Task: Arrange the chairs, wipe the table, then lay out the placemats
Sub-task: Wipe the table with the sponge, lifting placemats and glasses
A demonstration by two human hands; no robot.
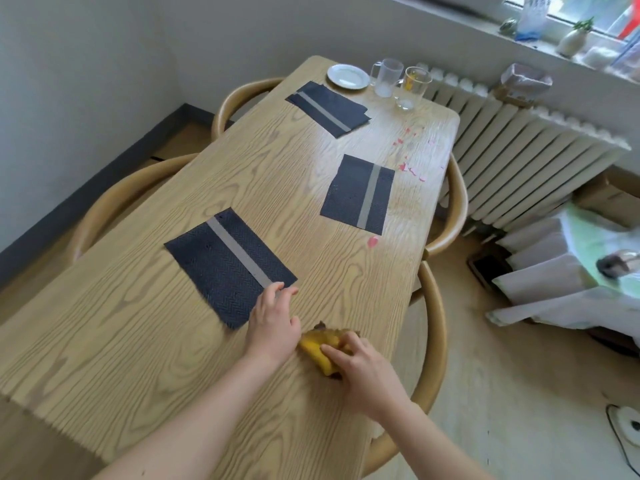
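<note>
Three dark placemats with a grey stripe lie on the wooden table (138, 341): a near one (221, 265), a middle one (356, 194) and a far one (327, 107), which looks like a small stack. My left hand (273, 323) touches the near placemat's front right corner, its fingertips on the edge. My right hand (363, 368) grips a crumpled yellow cloth (320, 348) that rests on the table near the right edge. Red spots (410, 168) mark the tabletop on the far right.
A white saucer (348, 76) and two glass mugs (398, 83) stand at the table's far end. Curved wooden chairs sit tucked in on the left (114, 202) and right (436, 327). A white radiator (530, 161) lines the right wall under a windowsill with small items.
</note>
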